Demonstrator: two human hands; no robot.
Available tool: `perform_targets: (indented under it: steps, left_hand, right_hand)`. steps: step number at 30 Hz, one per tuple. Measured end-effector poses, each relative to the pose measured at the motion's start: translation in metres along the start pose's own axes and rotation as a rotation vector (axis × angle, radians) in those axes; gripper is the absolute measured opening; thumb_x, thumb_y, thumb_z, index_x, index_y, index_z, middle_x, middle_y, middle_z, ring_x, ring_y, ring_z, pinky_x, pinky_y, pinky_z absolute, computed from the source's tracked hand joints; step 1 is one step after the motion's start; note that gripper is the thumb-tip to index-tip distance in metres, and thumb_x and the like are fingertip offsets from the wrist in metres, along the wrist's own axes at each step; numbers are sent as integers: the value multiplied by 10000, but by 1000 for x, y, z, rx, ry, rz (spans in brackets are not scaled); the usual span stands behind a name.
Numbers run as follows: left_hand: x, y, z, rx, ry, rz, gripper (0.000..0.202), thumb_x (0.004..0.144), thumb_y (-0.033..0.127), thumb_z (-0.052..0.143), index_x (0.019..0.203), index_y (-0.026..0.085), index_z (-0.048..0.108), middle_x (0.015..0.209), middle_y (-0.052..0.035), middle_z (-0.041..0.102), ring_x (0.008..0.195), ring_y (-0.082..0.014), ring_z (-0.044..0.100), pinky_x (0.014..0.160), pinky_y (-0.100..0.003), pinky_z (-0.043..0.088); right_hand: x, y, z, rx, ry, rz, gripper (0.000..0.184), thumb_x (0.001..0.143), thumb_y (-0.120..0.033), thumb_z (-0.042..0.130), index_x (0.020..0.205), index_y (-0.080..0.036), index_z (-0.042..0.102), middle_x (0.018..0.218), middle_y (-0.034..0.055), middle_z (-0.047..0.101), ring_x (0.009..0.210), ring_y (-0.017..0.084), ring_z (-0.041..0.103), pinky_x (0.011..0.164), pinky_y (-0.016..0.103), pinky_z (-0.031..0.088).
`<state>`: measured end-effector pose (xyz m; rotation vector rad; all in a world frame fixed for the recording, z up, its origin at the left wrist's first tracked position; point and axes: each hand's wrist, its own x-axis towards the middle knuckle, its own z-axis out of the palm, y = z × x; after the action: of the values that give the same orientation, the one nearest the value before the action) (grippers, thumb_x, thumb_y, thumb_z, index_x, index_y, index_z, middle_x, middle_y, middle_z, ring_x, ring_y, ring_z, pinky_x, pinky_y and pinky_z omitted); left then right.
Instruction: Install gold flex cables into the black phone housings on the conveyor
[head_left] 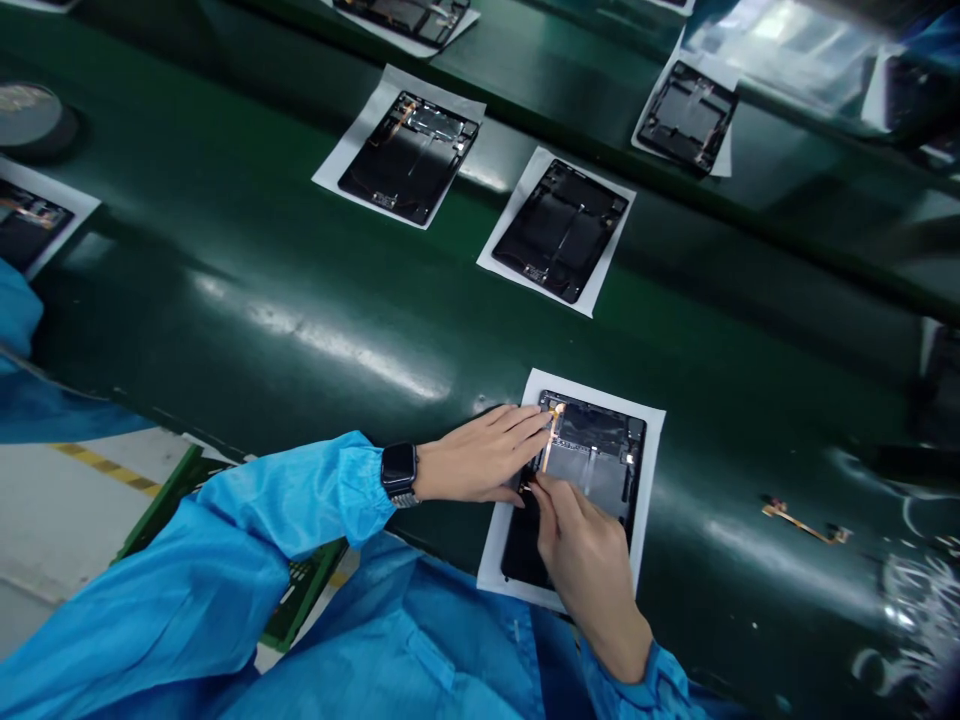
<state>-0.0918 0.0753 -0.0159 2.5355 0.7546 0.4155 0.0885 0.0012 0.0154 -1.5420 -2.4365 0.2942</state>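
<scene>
In front of me an opened tablet housing (607,475) lies on a white sheet (652,430), its inner side up. An orange flex cable (550,445) runs along its upper left part. My left hand (487,455) lies flat across the housing's left edge, fingers stretched out, fingertips by the top of the cable. My right hand (589,545) bends over the middle left of the housing, thumb and fingertips pinched near the cable's lower end. What sits in that pinch is too small and hidden to make out.
Farther up the green work surface (285,270) lie two more tablet housings, one on the left (412,155) and one nearer (562,235). Another housing (688,115) rests on the raised ledge. A loose flex cable (804,522) lies at right. A green crate (300,600) stands below the edge.
</scene>
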Motion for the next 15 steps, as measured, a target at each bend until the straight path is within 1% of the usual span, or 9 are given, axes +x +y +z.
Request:
perform_targets:
  steps: [3, 6, 7, 9, 11, 12, 13, 14, 15]
  left_hand:
    - [0, 0, 1, -2, -3, -12, 926, 765, 414, 788, 1443, 46, 275, 1518, -243, 322, 1459, -320, 229, 1184, -452, 237]
    - [-2, -2, 1, -29, 8, -9, 947, 766, 430, 784, 1460, 70, 248, 1516, -247, 322, 1463, -315, 218, 1183, -459, 236]
    - [-3, -3, 1, -45, 14, -1, 949, 769, 441, 779, 1464, 77, 246, 1513, -250, 325, 1462, -317, 220, 1180, -465, 240]
    - [-4, -5, -1, -91, 32, 17, 915, 788, 470, 754, 1464, 97, 263, 1500, -239, 351, 1445, -315, 256, 1163, -468, 274]
    - [0, -8, -6, -134, 81, 6, 766, 850, 464, 692, 1441, 139, 328, 1465, -195, 411, 1400, -289, 337, 1126, -450, 337]
    - [5, -10, -9, -140, 115, -16, 646, 891, 437, 648, 1410, 162, 380, 1436, -168, 445, 1368, -273, 377, 1103, -438, 366]
    - [12, -12, -12, -128, 146, -44, 522, 927, 399, 603, 1368, 177, 433, 1402, -147, 474, 1335, -262, 408, 1080, -430, 386]
    - [22, -15, -14, -97, 166, -74, 422, 952, 359, 566, 1323, 180, 475, 1366, -136, 497, 1304, -260, 431, 1058, -428, 400]
    - [33, -18, -16, -51, 168, -105, 359, 962, 326, 543, 1284, 171, 504, 1329, -134, 515, 1271, -266, 449, 1035, -431, 409]
  right_hand:
    - [-2, -3, 4, 25, -8, -12, 189, 975, -93, 406, 1021, -134, 585, 865, 94, 675, 755, 201, 671, 638, 304, 545]
    - [-6, 3, 6, 132, 55, 32, 163, 982, -160, 466, 1050, -155, 613, 896, 83, 703, 768, 192, 686, 659, 293, 555]
    - [-7, 8, 6, 203, 94, 85, 153, 976, -191, 500, 1060, -169, 626, 918, 76, 710, 787, 191, 690, 681, 292, 558]
    - [-10, 20, 5, 402, 213, 267, 156, 957, -250, 555, 1070, -192, 646, 972, 72, 712, 851, 199, 693, 753, 311, 565]
    - [-12, 37, 3, 675, 365, 479, 167, 946, -298, 567, 1047, -189, 644, 953, 71, 700, 855, 208, 692, 765, 344, 577]
    - [-13, 46, 2, 824, 432, 557, 172, 947, -321, 556, 1010, -181, 635, 905, 64, 687, 814, 205, 690, 722, 348, 585]
    - [-15, 55, 0, 967, 475, 598, 188, 953, -344, 535, 963, -176, 618, 844, 49, 665, 754, 196, 682, 659, 339, 586]
    - [-16, 65, -1, 1086, 491, 607, 217, 961, -368, 506, 910, -177, 594, 784, 31, 635, 687, 183, 664, 594, 320, 575]
    - [-19, 75, -2, 1154, 484, 597, 251, 966, -391, 480, 858, -182, 567, 733, 13, 602, 626, 168, 637, 538, 299, 552]
